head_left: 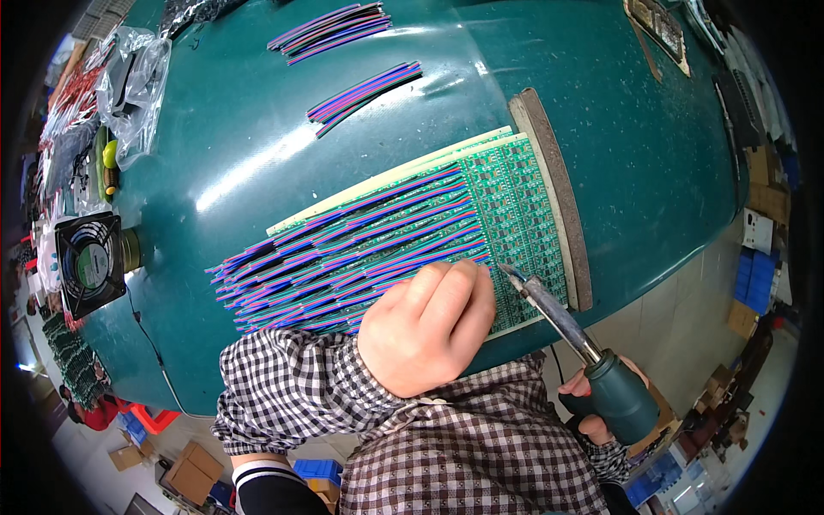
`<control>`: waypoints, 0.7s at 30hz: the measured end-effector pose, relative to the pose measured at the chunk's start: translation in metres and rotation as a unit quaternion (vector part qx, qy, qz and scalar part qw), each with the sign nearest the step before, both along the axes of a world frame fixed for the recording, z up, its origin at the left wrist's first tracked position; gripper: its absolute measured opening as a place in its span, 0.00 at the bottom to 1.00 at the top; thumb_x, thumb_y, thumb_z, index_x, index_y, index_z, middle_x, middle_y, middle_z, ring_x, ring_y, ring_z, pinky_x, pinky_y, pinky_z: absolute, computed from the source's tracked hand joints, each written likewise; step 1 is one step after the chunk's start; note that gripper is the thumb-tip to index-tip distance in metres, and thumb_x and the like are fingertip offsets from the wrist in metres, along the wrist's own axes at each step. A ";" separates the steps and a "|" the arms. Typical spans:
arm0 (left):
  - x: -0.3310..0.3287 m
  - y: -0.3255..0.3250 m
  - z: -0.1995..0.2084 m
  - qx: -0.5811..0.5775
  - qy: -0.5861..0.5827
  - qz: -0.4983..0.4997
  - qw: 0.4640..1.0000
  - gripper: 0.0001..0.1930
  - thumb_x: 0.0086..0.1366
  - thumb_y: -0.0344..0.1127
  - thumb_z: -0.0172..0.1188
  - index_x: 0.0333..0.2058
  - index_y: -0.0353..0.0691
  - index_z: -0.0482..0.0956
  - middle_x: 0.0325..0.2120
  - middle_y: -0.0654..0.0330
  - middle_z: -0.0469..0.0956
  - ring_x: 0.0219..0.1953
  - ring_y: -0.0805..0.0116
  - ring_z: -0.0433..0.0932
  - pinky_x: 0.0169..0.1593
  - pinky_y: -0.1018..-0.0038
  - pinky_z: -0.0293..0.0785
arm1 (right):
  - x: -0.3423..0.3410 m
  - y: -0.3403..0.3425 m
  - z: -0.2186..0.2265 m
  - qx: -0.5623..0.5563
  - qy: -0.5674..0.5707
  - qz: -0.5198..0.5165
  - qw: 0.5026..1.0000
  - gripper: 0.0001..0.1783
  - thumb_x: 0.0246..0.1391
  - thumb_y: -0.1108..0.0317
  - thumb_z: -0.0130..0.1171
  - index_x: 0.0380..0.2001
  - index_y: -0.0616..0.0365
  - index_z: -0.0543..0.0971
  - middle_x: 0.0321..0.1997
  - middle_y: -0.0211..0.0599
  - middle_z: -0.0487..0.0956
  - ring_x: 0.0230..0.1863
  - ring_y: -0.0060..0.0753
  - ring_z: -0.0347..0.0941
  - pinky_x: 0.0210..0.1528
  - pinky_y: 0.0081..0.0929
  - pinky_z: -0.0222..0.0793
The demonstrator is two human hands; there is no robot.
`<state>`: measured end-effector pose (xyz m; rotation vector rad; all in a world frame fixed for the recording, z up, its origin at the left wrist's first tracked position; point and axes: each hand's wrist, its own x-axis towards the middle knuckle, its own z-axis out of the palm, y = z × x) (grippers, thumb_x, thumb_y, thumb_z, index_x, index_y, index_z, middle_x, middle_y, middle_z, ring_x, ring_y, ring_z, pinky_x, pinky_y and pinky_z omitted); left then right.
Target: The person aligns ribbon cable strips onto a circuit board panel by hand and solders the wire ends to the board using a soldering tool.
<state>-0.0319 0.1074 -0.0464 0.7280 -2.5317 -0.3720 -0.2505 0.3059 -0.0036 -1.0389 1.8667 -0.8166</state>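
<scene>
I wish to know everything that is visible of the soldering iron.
The soldering iron has a thick, dark green handle, apparently plastic, and a slim silvery metal barrel that darkens toward a narrow tip. The right hand grips the handle. It slants toward the picture's upper left, its tip over the green circuit boards, close to the left hand; whether it touches them is unclear.

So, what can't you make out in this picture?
All in the head view:
Left hand: its fingertips curl out of sight, so the hand itself hides whether they pinch any coloured wires.
Right hand: mostly hidden behind the soldering iron.
Circuit boards: chip markings are too small.
Black item, top left: cut off by the upper edge.
</scene>
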 end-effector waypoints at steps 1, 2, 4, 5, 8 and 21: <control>0.000 0.000 0.000 0.003 0.001 0.000 1.000 0.16 0.51 0.23 0.69 0.42 0.31 0.86 0.38 0.57 0.79 0.32 0.67 0.79 0.33 0.73 0.78 | 0.000 0.001 -0.001 -0.001 0.002 0.001 1.000 0.38 0.45 0.22 0.68 0.35 0.48 0.90 0.37 0.32 0.87 0.34 0.39 0.83 0.40 0.36 0.79; 0.000 0.000 0.000 0.003 0.001 0.001 1.000 0.16 0.51 0.23 0.69 0.42 0.31 0.86 0.38 0.57 0.79 0.32 0.67 0.79 0.33 0.73 0.78 | 0.000 0.001 -0.001 -0.001 0.002 0.002 1.000 0.38 0.45 0.22 0.68 0.35 0.48 0.90 0.37 0.32 0.87 0.34 0.39 0.83 0.40 0.36 0.79; 0.001 -0.001 0.001 0.008 0.003 -0.006 1.000 0.17 0.50 0.24 0.69 0.42 0.30 0.86 0.38 0.56 0.79 0.32 0.67 0.79 0.33 0.74 0.78 | 0.001 0.002 -0.002 -0.002 0.002 -0.004 1.000 0.38 0.45 0.22 0.68 0.35 0.48 0.90 0.38 0.33 0.87 0.34 0.40 0.83 0.40 0.36 0.79; 0.001 -0.001 0.001 0.008 0.003 -0.006 1.000 0.17 0.50 0.24 0.69 0.42 0.30 0.86 0.38 0.56 0.79 0.32 0.67 0.79 0.33 0.74 0.78 | 0.000 0.003 -0.002 -0.002 0.002 -0.004 1.000 0.38 0.45 0.22 0.68 0.35 0.48 0.90 0.38 0.33 0.87 0.34 0.40 0.83 0.40 0.36 0.79; -0.001 0.001 0.001 -0.004 -0.003 -0.004 1.000 0.17 0.49 0.24 0.68 0.41 0.30 0.86 0.38 0.56 0.79 0.32 0.67 0.79 0.33 0.74 0.78 | -0.001 0.004 -0.002 0.011 0.009 0.007 1.000 0.39 0.45 0.22 0.68 0.35 0.49 0.91 0.39 0.35 0.87 0.35 0.40 0.83 0.40 0.36 0.79; -0.004 0.004 -0.002 -0.037 0.003 0.014 0.999 0.17 0.47 0.25 0.67 0.39 0.29 0.86 0.35 0.56 0.79 0.32 0.66 0.81 0.32 0.75 0.79 | -0.001 0.003 -0.001 0.009 0.010 0.005 1.000 0.40 0.43 0.22 0.69 0.35 0.51 0.90 0.39 0.36 0.86 0.34 0.40 0.83 0.39 0.35 0.79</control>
